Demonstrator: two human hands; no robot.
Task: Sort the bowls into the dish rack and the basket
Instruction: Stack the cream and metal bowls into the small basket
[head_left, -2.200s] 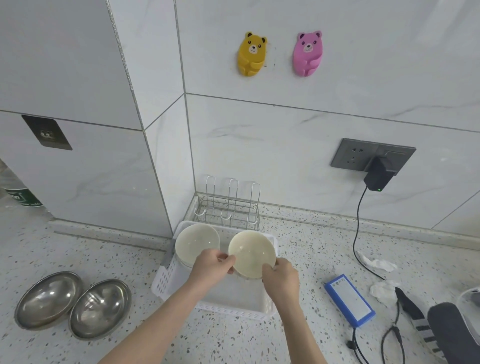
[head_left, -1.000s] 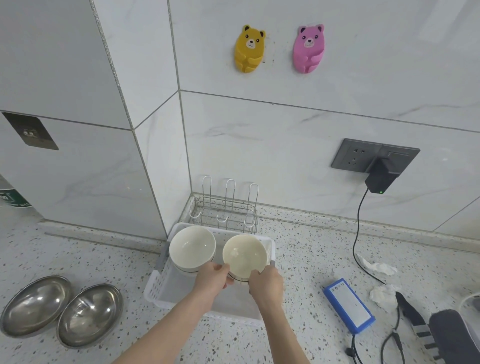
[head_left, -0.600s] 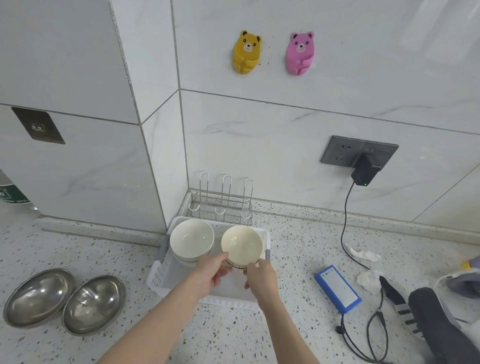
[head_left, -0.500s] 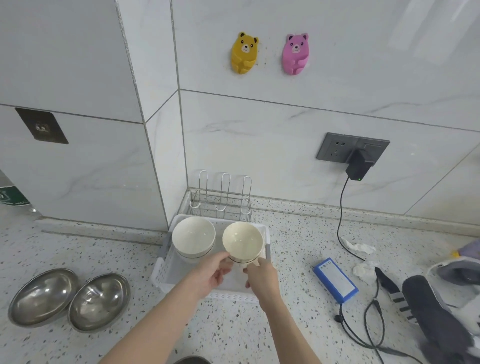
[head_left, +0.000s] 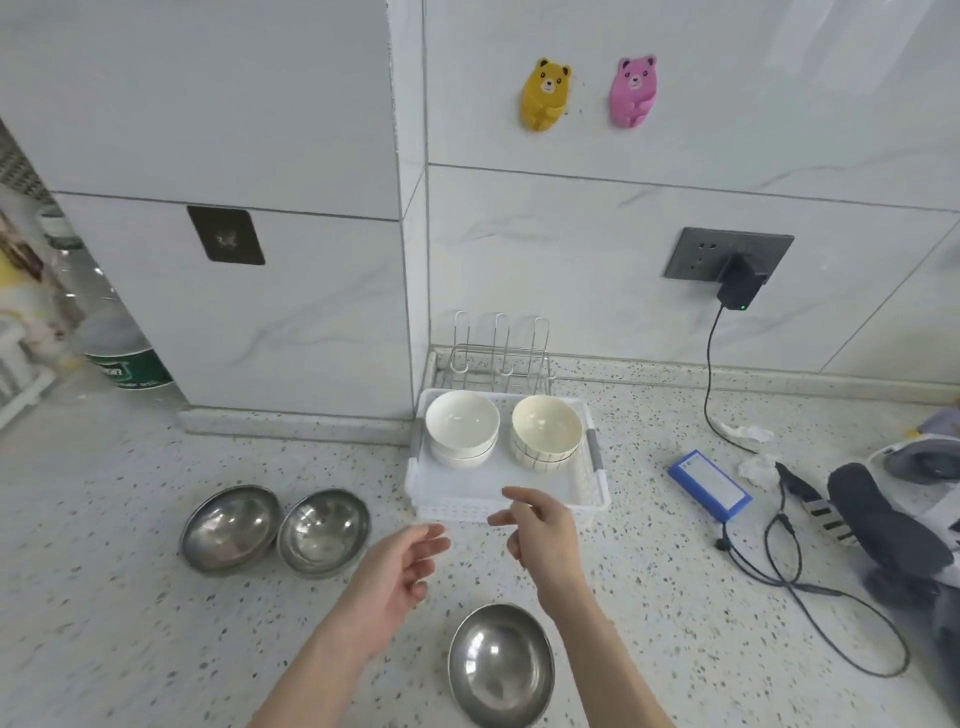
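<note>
A white plastic basket (head_left: 498, 493) on the speckled counter holds a stack of white bowls (head_left: 461, 428) on its left and a stack of cream striped bowls (head_left: 545, 432) on its right. Behind the basket, a wire dish rack (head_left: 500, 353) stands in the wall corner, holding nothing. Two steel bowls (head_left: 231, 527) (head_left: 323, 531) lie side by side left of the basket. A third steel bowl (head_left: 500, 670) lies near me between my forearms. My left hand (head_left: 400, 577) and my right hand (head_left: 543, 535) hover in front of the basket, fingers relaxed, holding nothing.
A blue box (head_left: 709, 486) and a black cable (head_left: 789, 561) lie right of the basket, with crumpled tissues (head_left: 753, 465) and dark clothing (head_left: 883, 525) beyond. A charger (head_left: 737, 286) sits in the wall socket. A plastic bottle (head_left: 122, 358) stands far left.
Both hands have let go of the cream bowl, which now rests in the basket's right side, and have drawn back towards me. The view has tilted down, showing a third steel bowl.
</note>
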